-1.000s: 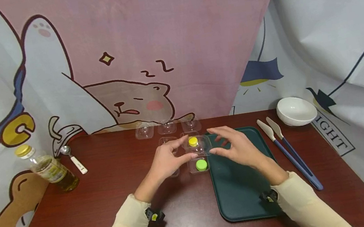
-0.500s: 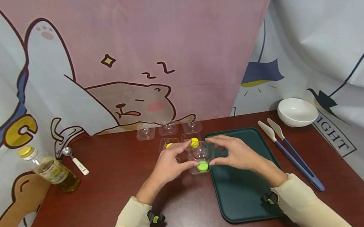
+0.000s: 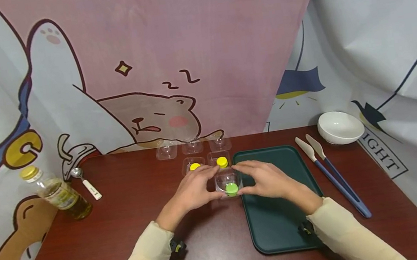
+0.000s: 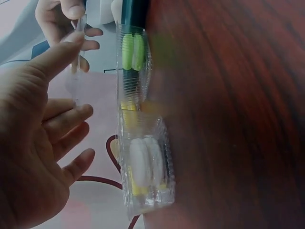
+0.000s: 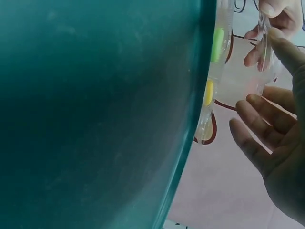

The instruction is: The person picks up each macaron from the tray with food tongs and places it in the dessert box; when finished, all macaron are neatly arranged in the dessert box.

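My left hand [image 3: 193, 190] and right hand [image 3: 267, 179] pinch opposite sides of a clear plastic lid [image 3: 226, 175] between thumbs and fingers. The lid is level over a clear box holding a green macaron [image 3: 231, 189]; in the left wrist view a gap shows between the lid [image 4: 80, 57] and the box rim [image 4: 119, 81]. Just behind, a yellow macaron [image 3: 222, 162] sits in another clear box, and a second yellow macaron [image 3: 195, 166] is left of it. A white macaron [image 4: 147, 162] stands in a box in the left wrist view; my left hand hides it from the head view.
A dark green tray [image 3: 279, 209] lies close to the right of the boxes. Blue-handled tongs [image 3: 357, 204] and a white bowl [image 3: 340, 128] are farther right. Several clear lids [image 3: 166, 150] line the back edge. An oil bottle [image 3: 62, 197] and a small scoop [image 3: 92, 189] are at the left.
Both hands have brought the lid nearer the body, from over the rear yellow macaron's box to over the green macaron's box. The boxes and tray have stayed put.
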`<state>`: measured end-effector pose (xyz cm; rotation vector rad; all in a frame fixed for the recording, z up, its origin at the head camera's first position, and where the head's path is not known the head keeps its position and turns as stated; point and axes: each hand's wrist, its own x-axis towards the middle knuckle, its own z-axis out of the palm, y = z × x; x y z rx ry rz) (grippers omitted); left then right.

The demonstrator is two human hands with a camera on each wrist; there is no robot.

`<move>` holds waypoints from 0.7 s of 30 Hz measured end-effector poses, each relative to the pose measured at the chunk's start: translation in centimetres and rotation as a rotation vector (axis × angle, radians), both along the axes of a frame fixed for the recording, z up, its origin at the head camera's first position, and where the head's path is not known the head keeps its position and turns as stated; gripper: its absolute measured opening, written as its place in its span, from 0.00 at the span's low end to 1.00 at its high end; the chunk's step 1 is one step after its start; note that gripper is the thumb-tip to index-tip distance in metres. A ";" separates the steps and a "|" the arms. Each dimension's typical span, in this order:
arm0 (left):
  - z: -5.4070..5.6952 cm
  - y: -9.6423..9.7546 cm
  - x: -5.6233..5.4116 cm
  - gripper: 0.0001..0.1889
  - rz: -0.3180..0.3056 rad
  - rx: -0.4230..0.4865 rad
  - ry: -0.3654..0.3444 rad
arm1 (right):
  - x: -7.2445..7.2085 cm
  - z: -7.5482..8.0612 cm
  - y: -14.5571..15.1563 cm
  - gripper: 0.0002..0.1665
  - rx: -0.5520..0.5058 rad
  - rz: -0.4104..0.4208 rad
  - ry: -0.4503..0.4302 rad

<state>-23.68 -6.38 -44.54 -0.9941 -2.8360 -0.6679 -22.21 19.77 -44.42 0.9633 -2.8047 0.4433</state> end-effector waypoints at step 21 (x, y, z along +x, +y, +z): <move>-0.8 0.5 -0.4 0.42 0.032 -0.103 -0.014 | -0.5 -0.9 -0.6 0.48 0.052 -0.066 -0.124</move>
